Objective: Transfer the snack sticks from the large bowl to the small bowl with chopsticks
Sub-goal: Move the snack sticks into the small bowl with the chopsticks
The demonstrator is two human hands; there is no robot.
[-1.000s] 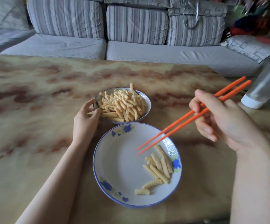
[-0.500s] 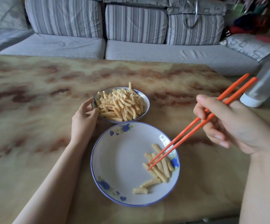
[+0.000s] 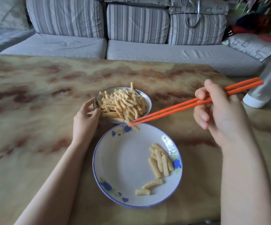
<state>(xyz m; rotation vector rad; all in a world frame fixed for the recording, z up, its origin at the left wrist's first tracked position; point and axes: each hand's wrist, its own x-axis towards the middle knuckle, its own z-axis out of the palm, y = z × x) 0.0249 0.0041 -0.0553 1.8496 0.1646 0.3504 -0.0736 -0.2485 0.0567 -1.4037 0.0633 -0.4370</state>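
Note:
The large white bowl [image 3: 123, 161] with blue flowers lies near me and holds several snack sticks [image 3: 160, 160] on its right side. Behind it the small bowl [image 3: 148, 103] is heaped with snack sticks [image 3: 122, 104]. My left hand [image 3: 85, 120] grips the small bowl's left rim. My right hand [image 3: 219, 111] holds orange chopsticks [image 3: 180, 106]; their tips pinch one snack stick [image 3: 134, 126] above the large bowl's far rim, just in front of the small bowl.
The bowls stand on a marbled tan table [image 3: 34, 127]. A clear bottle with a white base [image 3: 266, 88] stands at the table's right edge, behind my right hand. A striped grey sofa [image 3: 131, 38] runs along the far side.
The chopstick tips went from the sticks in the large bowl up and left to its far rim by the small bowl, now pinching one stick. My left hand stayed on the small bowl.

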